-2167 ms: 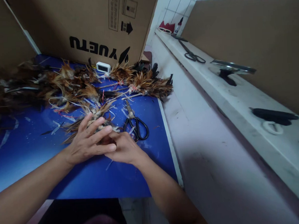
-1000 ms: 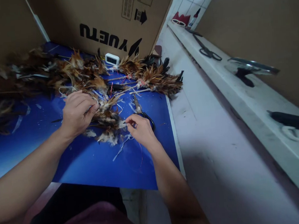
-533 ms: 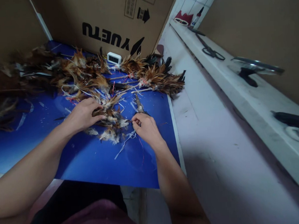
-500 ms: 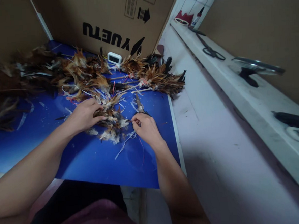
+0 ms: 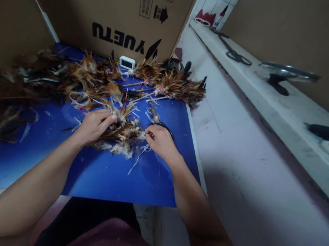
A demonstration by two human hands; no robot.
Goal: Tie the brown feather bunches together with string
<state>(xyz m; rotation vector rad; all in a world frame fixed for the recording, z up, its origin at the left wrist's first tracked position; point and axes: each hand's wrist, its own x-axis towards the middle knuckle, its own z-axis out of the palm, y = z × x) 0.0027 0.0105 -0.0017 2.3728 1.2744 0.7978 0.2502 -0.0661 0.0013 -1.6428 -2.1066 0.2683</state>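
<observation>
Brown and white feathers [image 5: 120,135] lie in a loose bundle on the blue table surface [image 5: 107,182]. Above their left part is my left hand [image 5: 96,124], its thumb and fingers pinched at the feathers' edge; what is between the fingertips is too small to tell. My right hand [image 5: 160,139] is closed in a pinch at the bundle's right end, and what it grips is hidden. Scissors [image 5: 155,118] lie just behind my right hand, partly covered by it. A knotted whitish strip [image 5: 139,158] lies in front of the feathers.
Many brown feather bunches [image 5: 94,73] cover the table's back, with a small white device [image 5: 127,62] among them. A cardboard box [image 5: 71,17] stands behind. On the right ledge [image 5: 298,118] are more scissors [image 5: 237,56], a black-handled tool [image 5: 277,84] and a dark object [image 5: 325,132].
My left hand has lifted slightly off the feathers and its fingers have drawn together, uncovering more of the bundle. My right hand stays nearly in place. The view has shifted slightly.
</observation>
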